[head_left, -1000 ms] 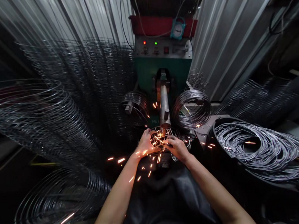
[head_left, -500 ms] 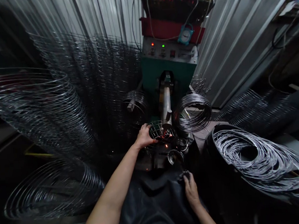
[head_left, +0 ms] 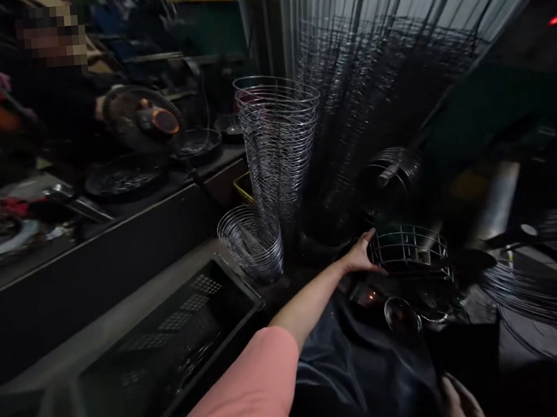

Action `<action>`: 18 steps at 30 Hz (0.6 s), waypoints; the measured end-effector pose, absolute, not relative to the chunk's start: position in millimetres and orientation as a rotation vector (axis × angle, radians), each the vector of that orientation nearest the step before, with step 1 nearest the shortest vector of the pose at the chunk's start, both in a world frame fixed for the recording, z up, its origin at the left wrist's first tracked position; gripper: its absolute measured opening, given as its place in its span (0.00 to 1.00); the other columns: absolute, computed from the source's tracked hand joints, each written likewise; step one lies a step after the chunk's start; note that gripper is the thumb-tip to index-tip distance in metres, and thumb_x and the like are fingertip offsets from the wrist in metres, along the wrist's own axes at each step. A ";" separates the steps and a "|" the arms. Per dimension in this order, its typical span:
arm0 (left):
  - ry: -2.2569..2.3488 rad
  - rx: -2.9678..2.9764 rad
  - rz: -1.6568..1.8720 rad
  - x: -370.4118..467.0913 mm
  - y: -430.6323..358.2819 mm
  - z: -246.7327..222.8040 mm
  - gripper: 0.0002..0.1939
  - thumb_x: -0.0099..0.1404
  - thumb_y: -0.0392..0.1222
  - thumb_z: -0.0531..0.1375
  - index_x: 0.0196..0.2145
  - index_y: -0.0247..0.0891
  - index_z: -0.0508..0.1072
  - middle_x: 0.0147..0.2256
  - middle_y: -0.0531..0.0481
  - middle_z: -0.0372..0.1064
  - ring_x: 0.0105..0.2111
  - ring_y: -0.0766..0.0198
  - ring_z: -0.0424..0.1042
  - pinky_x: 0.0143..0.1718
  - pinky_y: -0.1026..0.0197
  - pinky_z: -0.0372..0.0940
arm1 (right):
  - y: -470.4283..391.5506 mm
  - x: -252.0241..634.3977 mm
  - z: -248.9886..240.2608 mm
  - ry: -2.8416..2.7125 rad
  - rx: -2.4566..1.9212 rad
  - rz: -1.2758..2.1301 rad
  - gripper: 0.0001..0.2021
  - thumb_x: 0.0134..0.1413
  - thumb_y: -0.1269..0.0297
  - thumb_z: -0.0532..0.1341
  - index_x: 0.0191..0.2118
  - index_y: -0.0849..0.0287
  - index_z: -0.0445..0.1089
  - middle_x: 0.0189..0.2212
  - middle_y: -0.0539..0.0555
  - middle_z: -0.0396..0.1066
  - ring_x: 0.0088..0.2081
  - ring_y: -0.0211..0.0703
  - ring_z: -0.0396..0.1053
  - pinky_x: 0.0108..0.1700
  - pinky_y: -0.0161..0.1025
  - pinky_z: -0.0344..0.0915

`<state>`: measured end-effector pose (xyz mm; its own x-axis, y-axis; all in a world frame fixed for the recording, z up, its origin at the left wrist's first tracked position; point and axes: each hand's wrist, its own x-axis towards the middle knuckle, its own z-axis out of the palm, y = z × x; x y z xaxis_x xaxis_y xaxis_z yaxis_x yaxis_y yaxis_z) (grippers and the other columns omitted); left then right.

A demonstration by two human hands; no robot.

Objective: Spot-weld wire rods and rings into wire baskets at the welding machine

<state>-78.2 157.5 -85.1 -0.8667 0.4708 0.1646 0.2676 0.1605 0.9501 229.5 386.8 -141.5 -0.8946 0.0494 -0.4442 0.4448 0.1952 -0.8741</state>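
My left hand (head_left: 360,255) is closed on the left side of a small round wire basket (head_left: 409,244), its thumb below and its fingers along the rim. Thin bright wires form the basket's open grid; its right part is dark and blurred. Below it a small metal cup (head_left: 402,314) sits near a tiny orange glow. At the bottom edge, my right hand (head_left: 460,403) shows only in part, with its fingers curled, beside the black apron (head_left: 362,362) on my lap. What those fingers hold is too dark to make out.
Tall stacks of wire rings (head_left: 280,137) and a shorter stack (head_left: 252,242) stand ahead. A dark crate (head_left: 236,282) lies to the left. Coiled wire (head_left: 530,291) is at the right. Behind a long bench (head_left: 163,211) a person (head_left: 57,91) works near a fan (head_left: 146,119).
My view has swung left, bringing the bench, crate and other person into sight. The wire basket is still in my left hand; the bright sparks at it no longer show. The machine now appears blurred at right.
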 end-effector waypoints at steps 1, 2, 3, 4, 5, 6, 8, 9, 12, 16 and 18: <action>2.238 0.685 1.874 -77.3 159.1 -87.1 0.68 0.30 0.49 0.74 0.63 0.32 0.43 0.63 0.30 0.42 0.62 0.43 0.45 0.62 0.45 0.43 | 379.3 232.4 -141.6 2.291 0.564 -1.747 0.15 0.46 0.47 0.54 0.43 0.19 0.60 0.32 0.44 0.76 0.37 0.56 0.74 0.26 0.58 0.70; 2.222 0.639 1.931 -75.2 159.9 -87.5 0.66 0.31 0.48 0.74 0.62 0.31 0.46 0.61 0.30 0.46 0.61 0.44 0.49 0.62 0.47 0.45 | 371.8 233.9 -138.3 2.476 0.688 -1.725 0.14 0.45 0.50 0.57 0.40 0.22 0.63 0.31 0.44 0.75 0.37 0.56 0.74 0.27 0.57 0.71; 2.216 0.598 1.960 -71.9 159.4 -86.6 0.63 0.32 0.48 0.74 0.61 0.31 0.49 0.60 0.31 0.49 0.60 0.45 0.52 0.61 0.47 0.47 | 364.9 233.7 -131.1 2.661 0.811 -1.677 0.13 0.43 0.53 0.59 0.37 0.26 0.65 0.30 0.45 0.75 0.36 0.56 0.74 0.29 0.55 0.71; 2.225 0.570 1.964 -67.6 157.1 -84.6 0.59 0.33 0.47 0.74 0.60 0.31 0.51 0.59 0.32 0.52 0.59 0.46 0.54 0.61 0.47 0.49 | 358.8 231.8 -119.6 2.805 0.893 -1.612 0.12 0.41 0.54 0.61 0.36 0.31 0.67 0.29 0.47 0.75 0.35 0.57 0.74 0.31 0.54 0.72; 2.245 0.569 1.949 -62.7 153.0 -81.7 0.56 0.35 0.47 0.73 0.59 0.32 0.53 0.59 0.33 0.52 0.59 0.46 0.55 0.60 0.46 0.49 | 353.7 228.4 -104.0 2.877 0.917 -1.553 0.12 0.39 0.55 0.62 0.36 0.36 0.68 0.28 0.49 0.75 0.34 0.57 0.74 0.32 0.54 0.72; 2.278 0.603 1.910 -57.3 147.4 -78.2 0.54 0.36 0.47 0.73 0.58 0.33 0.55 0.59 0.34 0.51 0.59 0.46 0.54 0.60 0.45 0.49 | 349.4 223.8 -84.7 2.863 0.897 -1.551 0.12 0.40 0.54 0.62 0.36 0.39 0.69 0.28 0.50 0.75 0.33 0.57 0.74 0.32 0.53 0.72; 2.352 0.749 1.799 -45.6 133.6 -68.9 0.52 0.35 0.46 0.73 0.56 0.34 0.57 0.60 0.35 0.48 0.60 0.47 0.51 0.61 0.45 0.49 | 342.2 211.9 -39.5 2.744 0.692 -1.582 0.11 0.43 0.53 0.61 0.34 0.49 0.72 0.32 0.55 0.76 0.38 0.57 0.73 0.39 0.49 0.71; 2.386 0.842 1.725 -39.3 127.0 -63.2 0.51 0.35 0.45 0.73 0.56 0.34 0.58 0.61 0.35 0.47 0.61 0.47 0.50 0.61 0.46 0.48 | 338.8 204.8 -16.8 2.658 0.555 -1.575 0.12 0.45 0.53 0.61 0.33 0.54 0.73 0.33 0.56 0.76 0.39 0.56 0.73 0.42 0.47 0.70; 2.448 1.110 1.452 -18.8 116.0 -43.4 0.50 0.36 0.43 0.73 0.56 0.35 0.59 0.61 0.35 0.47 0.63 0.46 0.46 0.62 0.44 0.47 | 328.2 178.7 33.9 2.529 0.261 -1.559 0.15 0.49 0.54 0.60 0.37 0.58 0.75 0.34 0.54 0.76 0.39 0.49 0.73 0.44 0.43 0.68; 2.515 1.308 1.146 3.6 125.2 -16.7 0.49 0.35 0.39 0.71 0.56 0.33 0.59 0.61 0.32 0.46 0.63 0.40 0.43 0.62 0.39 0.43 | 314.3 138.1 40.2 2.663 0.121 -1.439 0.10 0.52 0.62 0.58 0.34 0.61 0.75 0.31 0.53 0.76 0.35 0.44 0.72 0.39 0.39 0.67; 2.544 1.338 1.074 8.6 132.8 -6.1 0.49 0.35 0.38 0.71 0.56 0.33 0.59 0.61 0.31 0.46 0.63 0.38 0.42 0.61 0.37 0.41 | 308.9 122.7 27.2 2.904 0.161 -1.210 0.08 0.52 0.67 0.59 0.33 0.61 0.75 0.30 0.55 0.75 0.35 0.45 0.72 0.39 0.39 0.67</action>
